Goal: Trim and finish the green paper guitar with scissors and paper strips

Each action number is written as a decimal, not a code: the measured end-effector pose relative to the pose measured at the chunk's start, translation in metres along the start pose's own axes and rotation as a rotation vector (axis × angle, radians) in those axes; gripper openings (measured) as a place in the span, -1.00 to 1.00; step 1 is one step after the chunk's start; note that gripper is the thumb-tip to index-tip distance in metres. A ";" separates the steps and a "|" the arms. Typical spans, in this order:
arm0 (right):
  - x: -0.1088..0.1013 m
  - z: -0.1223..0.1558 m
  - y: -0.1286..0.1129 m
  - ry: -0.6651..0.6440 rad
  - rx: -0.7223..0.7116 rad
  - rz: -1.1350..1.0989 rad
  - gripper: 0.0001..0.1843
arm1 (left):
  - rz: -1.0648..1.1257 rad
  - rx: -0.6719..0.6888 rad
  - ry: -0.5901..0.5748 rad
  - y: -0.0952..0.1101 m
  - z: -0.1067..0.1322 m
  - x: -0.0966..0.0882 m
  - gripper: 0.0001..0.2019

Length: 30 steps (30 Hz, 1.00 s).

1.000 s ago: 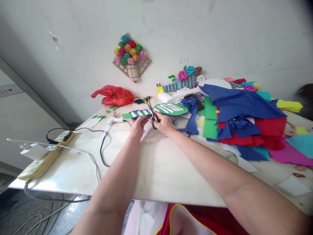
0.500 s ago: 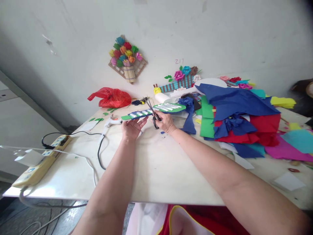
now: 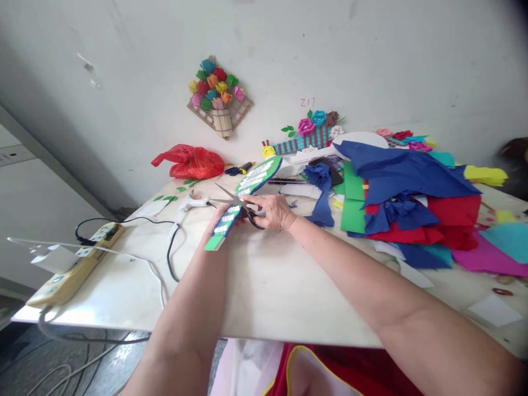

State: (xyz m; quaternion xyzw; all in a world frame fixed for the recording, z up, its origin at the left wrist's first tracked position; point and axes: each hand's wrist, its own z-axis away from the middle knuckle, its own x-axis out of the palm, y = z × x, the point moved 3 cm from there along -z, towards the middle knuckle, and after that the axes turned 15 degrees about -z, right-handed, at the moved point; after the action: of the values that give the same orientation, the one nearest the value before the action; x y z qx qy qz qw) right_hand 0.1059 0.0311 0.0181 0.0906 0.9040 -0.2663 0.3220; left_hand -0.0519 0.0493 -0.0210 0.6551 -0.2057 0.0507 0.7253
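My right hand [image 3: 270, 212] is closed round the black handles of a pair of scissors [image 3: 237, 202], whose open blades point left. My left hand [image 3: 218, 215] holds a long green paper craft [image 3: 245, 195] with blue and white stripes. The craft is tilted, its rounded end up to the right near the wall and its narrow end down to the left. It hides most of the left hand's fingers. Both hands hover over the white table [image 3: 268, 286].
A heap of blue, red, green and magenta paper sheets [image 3: 412, 203] covers the right of the table. A red plastic bag [image 3: 190, 161], a white glue gun [image 3: 192, 203] with black cord and a power strip [image 3: 72, 264] lie left. Paper flower crafts [image 3: 218, 93] hang on the wall.
The green craft has swung from lying level to a steep tilt, narrow end down to the left. The scissors have turned from pointing up to pointing left, and both hands sit a little lower.
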 end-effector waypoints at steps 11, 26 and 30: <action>0.001 0.003 0.013 0.115 0.062 -0.072 -0.44 | -0.015 0.232 0.079 0.008 -0.004 0.005 -0.82; -0.042 -0.009 0.056 -0.280 0.303 -0.401 -0.55 | 0.074 0.459 0.197 0.012 -0.010 -0.002 -0.77; -0.051 -0.007 0.060 -0.364 0.345 -0.343 -0.52 | 0.104 0.473 0.225 0.012 -0.012 -0.007 -0.75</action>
State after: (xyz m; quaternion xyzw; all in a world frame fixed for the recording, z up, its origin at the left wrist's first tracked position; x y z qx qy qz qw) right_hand 0.1614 0.0861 0.0294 -0.0592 0.7750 -0.4780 0.4092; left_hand -0.0594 0.0635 -0.0130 0.7850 -0.1398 0.2070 0.5669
